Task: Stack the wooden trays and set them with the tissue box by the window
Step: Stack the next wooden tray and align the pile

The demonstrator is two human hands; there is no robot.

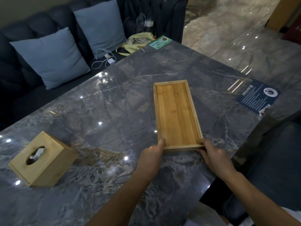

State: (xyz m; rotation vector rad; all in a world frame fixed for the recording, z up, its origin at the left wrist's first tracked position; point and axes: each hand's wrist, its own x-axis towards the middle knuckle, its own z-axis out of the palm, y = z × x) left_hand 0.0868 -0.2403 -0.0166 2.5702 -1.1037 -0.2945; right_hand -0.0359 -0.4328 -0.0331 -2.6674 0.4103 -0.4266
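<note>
As both hands close on the near end of the trays [177, 115], the left hand [152, 156] pinching one corner and the right hand [213, 154] the other, the top tray sits nested on a second whose edge peeks out at the far left corner, apparently being squared up for carrying as one stack. The tissue box [40, 159] stands well left of the trays on the marble table [105, 103], a tissue poking through its oval slot. Right of the trays lies a dark blue card [257, 98] and far beyond them a green card [160, 41], the print on both too small to read; no window shows.
</note>
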